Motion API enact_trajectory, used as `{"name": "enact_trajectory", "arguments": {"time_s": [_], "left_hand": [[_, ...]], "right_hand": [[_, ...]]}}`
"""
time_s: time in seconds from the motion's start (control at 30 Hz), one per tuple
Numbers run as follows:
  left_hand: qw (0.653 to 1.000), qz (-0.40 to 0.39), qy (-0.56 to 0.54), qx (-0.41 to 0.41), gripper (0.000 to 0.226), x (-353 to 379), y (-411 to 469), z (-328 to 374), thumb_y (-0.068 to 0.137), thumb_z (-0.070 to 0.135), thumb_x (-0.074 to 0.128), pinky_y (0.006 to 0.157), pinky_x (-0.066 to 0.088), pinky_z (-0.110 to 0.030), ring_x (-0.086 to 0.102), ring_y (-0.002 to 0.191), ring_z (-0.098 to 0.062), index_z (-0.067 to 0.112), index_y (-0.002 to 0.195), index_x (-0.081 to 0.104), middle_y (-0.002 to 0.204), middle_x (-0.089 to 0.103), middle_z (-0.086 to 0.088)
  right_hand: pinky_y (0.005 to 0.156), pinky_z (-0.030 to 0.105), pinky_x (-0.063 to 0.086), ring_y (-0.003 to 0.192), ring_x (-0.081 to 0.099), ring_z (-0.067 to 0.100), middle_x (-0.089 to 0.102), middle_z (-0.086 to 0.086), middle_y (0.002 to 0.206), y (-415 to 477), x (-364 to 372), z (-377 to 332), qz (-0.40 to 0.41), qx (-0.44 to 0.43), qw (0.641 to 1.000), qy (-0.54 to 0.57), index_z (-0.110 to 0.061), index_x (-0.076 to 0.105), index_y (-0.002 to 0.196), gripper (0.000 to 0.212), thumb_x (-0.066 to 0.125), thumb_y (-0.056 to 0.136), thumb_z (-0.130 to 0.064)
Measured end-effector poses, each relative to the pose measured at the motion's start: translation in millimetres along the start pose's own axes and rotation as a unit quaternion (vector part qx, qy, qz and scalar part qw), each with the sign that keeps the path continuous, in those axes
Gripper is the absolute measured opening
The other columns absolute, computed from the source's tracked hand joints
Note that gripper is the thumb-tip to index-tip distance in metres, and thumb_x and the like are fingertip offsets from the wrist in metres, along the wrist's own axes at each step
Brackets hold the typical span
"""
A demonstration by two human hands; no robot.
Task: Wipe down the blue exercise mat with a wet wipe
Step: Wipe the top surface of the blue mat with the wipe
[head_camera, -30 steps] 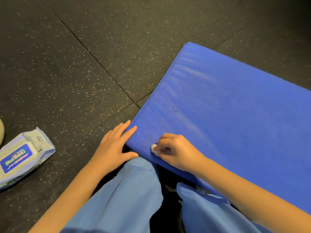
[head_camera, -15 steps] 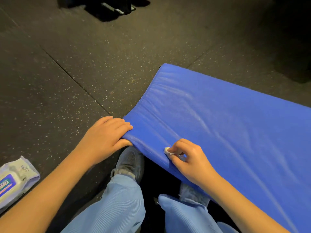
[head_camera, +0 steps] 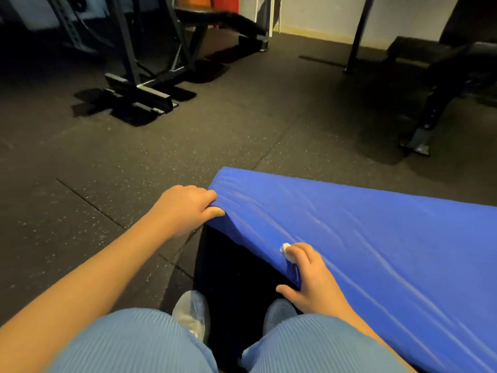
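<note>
From the head camera, the blue exercise mat (head_camera: 363, 251) fills the right and lower right of the picture, a thick padded slab with a smooth, slightly shiny cover creased into long shallow wrinkles that run along its length. Its near end is raised off the dark speckled rubber floor (head_camera: 94, 184), so that a black shadowed gap opens beneath the edge above the person's shoes. The left hand (head_camera: 188, 207) is clamped on the mat's near corner, fingers curled over the top and thumb pressed against the edge, puckering the cover there. The right hand (head_camera: 309, 278) grips the same edge farther along, thumb below and fingers on top, with a small crumpled white wet wipe (head_camera: 285, 249) pinched under the fingertips against the blue surface. Light blue ribbed trousers (head_camera: 139, 343) cover both knees at the bottom of the picture. Beyond the mat, black metal gym equipment frames (head_camera: 139, 84) stand on the floor at upper left, and a dark bench (head_camera: 457, 76) sits at upper right.
</note>
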State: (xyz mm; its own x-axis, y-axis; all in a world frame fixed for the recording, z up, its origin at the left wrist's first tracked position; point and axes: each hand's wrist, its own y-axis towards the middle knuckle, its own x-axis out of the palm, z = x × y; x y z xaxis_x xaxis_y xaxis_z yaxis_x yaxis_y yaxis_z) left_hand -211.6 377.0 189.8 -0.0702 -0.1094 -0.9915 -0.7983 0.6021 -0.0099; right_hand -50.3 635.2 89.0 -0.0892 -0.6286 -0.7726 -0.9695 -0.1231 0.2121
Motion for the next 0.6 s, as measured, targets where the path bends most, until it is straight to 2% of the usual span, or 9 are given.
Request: {"name": "enact_trajectory", "arguments": {"time_s": [0.07, 0.13, 0.3, 0.4, 0.6], "left_hand": [[1.0, -0.023, 0.018, 0.002, 0.046, -21.8, 9.1, 3.4, 0.096, 0.059, 0.028, 0.069, 0.039, -0.034, 0.056, 0.094, -0.022, 0.019, 0.096, 0.052, 0.098, 0.062, 0.002], [0.999, -0.029, 0.036, 0.007, 0.043, -40.4, 15.5, 6.4, 0.097, 0.057, 0.03, 0.067, 0.037, -0.033, 0.056, 0.092, -0.022, 0.02, 0.094, 0.051, 0.097, 0.062, 0.002], [0.999, -0.031, 0.038, 0.015, 0.041, -85.6, 18.2, 5.0, 0.097, 0.056, 0.029, 0.068, 0.042, -0.035, 0.055, 0.087, -0.02, 0.02, 0.093, 0.05, 0.094, 0.06, 0.003], [1.0, 0.016, 0.013, 0.016, 0.037, -120.9, 17.0, 4.7, 0.095, 0.056, 0.032, 0.071, 0.045, -0.035, 0.055, 0.086, -0.018, 0.025, 0.097, 0.052, 0.095, 0.06, 0.006], [0.985, 0.104, -0.138, 0.02, 0.024, -171.7, -7.1, 15.0, 0.083, 0.055, 0.059, 0.072, 0.047, -0.03, 0.055, 0.082, -0.004, 0.038, 0.099, 0.054, 0.091, 0.057, 0.019]], "right_hand": [[0.086, 0.033, 0.051, 0.106, 0.057, 0.027, 0.04, -0.009, 0.123, 2.0, -2.7, 2.1, 0.017, 0.0, 0.999, -0.043, -0.025, 0.039, 0.123, 0.076, 0.082, 0.061, -0.018], [0.081, 0.034, 0.053, 0.105, 0.059, 0.027, 0.039, -0.012, 0.12, 3.7, -8.3, 2.8, 0.051, 0.008, 0.997, -0.049, -0.029, 0.037, 0.119, 0.073, 0.081, 0.064, -0.01], [0.079, 0.033, 0.05, 0.102, 0.06, 0.024, 0.052, -0.005, 0.116, 12.6, -46.5, -6.6, 0.098, -0.004, 0.995, -0.029, -0.028, 0.043, 0.116, 0.05, 0.071, 0.076, -0.018], [0.076, 0.036, 0.05, 0.097, 0.059, 0.026, 0.055, -0.003, 0.111, 25.2, -85.0, -19.2, 0.119, -0.008, 0.992, -0.036, -0.023, 0.049, 0.113, 0.041, 0.068, 0.077, -0.018], [0.071, 0.038, 0.051, 0.087, 0.056, 0.03, 0.054, 0.002, 0.104, 32.4, -147.6, -45.1, 0.138, -0.057, 0.983, -0.108, -0.027, 0.044, 0.119, 0.049, 0.064, 0.076, -0.014]]}}
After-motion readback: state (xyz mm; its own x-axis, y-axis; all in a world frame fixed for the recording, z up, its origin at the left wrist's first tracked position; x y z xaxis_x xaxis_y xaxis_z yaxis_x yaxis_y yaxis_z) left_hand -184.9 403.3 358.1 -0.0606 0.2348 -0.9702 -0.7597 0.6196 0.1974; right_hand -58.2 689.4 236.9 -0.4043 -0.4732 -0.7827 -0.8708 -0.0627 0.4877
